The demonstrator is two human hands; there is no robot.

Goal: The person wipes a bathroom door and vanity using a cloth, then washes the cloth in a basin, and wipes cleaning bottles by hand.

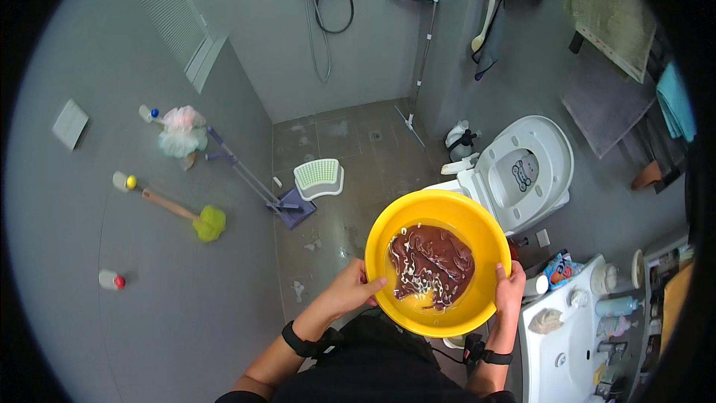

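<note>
A yellow plastic basin [486, 224] is held up in front of me by both hands. Dark reddish-brown wet cloth [442, 254] lies in water inside it, with bright glints on the surface. My left hand [358, 288] grips the basin's lower left side, its thumb over the rim. On the right side, my right hand [510, 286] clasps the rim, also thumb uppermost. The fingers under the basin are partly hidden.
Beyond the basin stands a toilet [506, 179] with its lid raised. A green and white step stool [319, 179] and a purple dustpan [293, 208] are on the tiled floor. A white sink [570, 336] is at right; brushes hang on the left wall.
</note>
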